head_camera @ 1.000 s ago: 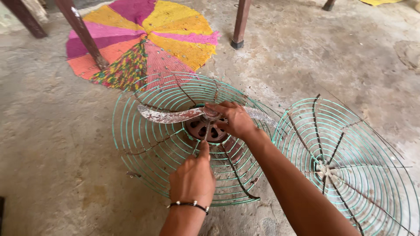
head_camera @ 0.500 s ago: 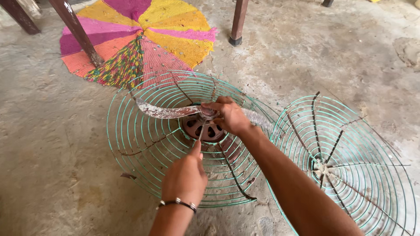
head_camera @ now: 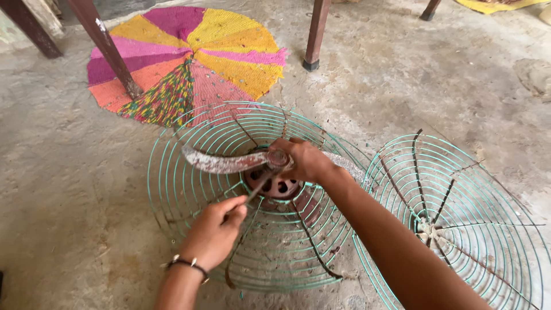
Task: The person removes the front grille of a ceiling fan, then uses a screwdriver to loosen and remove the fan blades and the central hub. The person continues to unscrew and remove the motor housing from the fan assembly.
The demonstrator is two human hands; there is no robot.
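While we look down from the head camera, we read the floor from left to right.

Table legs: two dark wooden legs slant across the top left corner, and one of them stands on the mat.

Mat: we see a round woven mat in wedges of pink, yellow, orange and purple, flat on the concrete floor, with its near edge under the rim of the first guard.

Left hand: our left hand, with a beaded bracelet at the wrist, is clenched around the handle end of a thin tool; we cannot tell what kind of tool it is. Its shaft runs up and to the right, and its tip reaches the hub.

First guard: we have a green wire fan guard lying dished on the floor, rusty in places, with both hands above it.

Fan blade: a worn, whitish metal blade sits across the middle of that guard, one arm pointing left and the other mostly hidden behind our right wrist.

Hub: the rusty round hub, with holes in its face, sits at the guard's centre, just under the blade.

Right hand: our right hand is closed over the centre of the blade where it meets the hub, fingers wrapped around the top.

Second guard: a second green wire guard lies to the right, its rim touching or overlapping the first, partly under our right forearm.

Far leg: another wooden leg stands on bare floor at top centre.
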